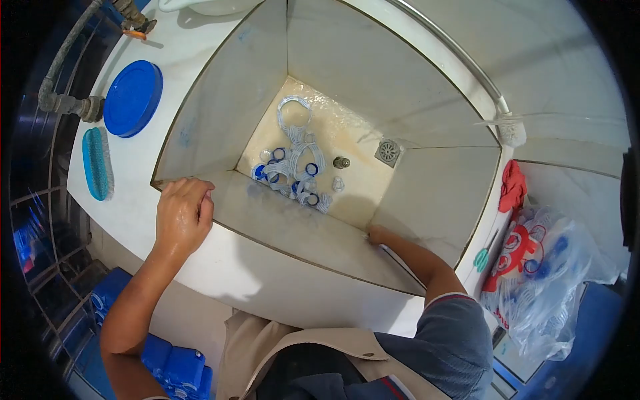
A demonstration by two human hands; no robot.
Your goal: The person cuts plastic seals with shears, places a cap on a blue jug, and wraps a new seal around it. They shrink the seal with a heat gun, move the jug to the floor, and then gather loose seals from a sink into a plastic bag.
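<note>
Blue-and-white rings and tubing lie heaped on the sink floor, below and between both hands. The left hand rests on the rim, fingers curled together; the right hand is nearer, its fingers hidden.

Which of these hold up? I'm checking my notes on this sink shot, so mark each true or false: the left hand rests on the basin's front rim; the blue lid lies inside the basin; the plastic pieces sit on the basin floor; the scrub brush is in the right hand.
1. The left hand rests on the front rim of the basin. True.
2. The blue lid lies inside the basin. False: it lies on the counter left of the basin.
3. The plastic pieces sit on the basin floor. True.
4. The scrub brush is in the right hand. False: it lies on the counter; the right hand reaches into the basin, mostly hidden.
</note>
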